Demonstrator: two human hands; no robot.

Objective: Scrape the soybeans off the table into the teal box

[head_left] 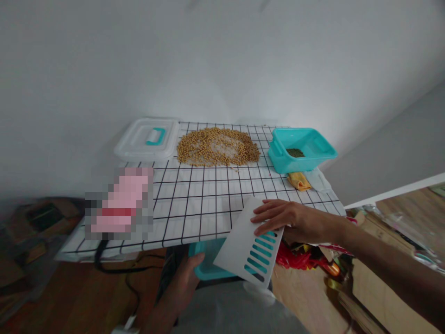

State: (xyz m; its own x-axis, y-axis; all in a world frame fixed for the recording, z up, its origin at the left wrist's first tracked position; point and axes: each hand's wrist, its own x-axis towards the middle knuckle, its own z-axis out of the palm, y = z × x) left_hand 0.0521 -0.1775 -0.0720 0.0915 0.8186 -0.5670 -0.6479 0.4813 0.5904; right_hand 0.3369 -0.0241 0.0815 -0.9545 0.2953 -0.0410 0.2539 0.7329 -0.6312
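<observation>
My right hand (288,220) grips a white slotted plastic panel (248,243) at the table's front edge, fingers laid over its top face and thumb underneath. My left hand (186,278) is below the table edge, its thumb wrapped on the rim of a teal container (208,266) that sits partly hidden under the panel. Farther back on the black-grid tablecloth (194,199) lies a spread pile of yellow beans (217,147).
A clear lidded box with a teal handle (148,138) stands at the back left. A teal tub (301,148) holding a little dark green matter sits at the back right, a yellow cloth (299,181) beside it. A blurred pink item (121,204) lies left. Clutter sits on the floor at right.
</observation>
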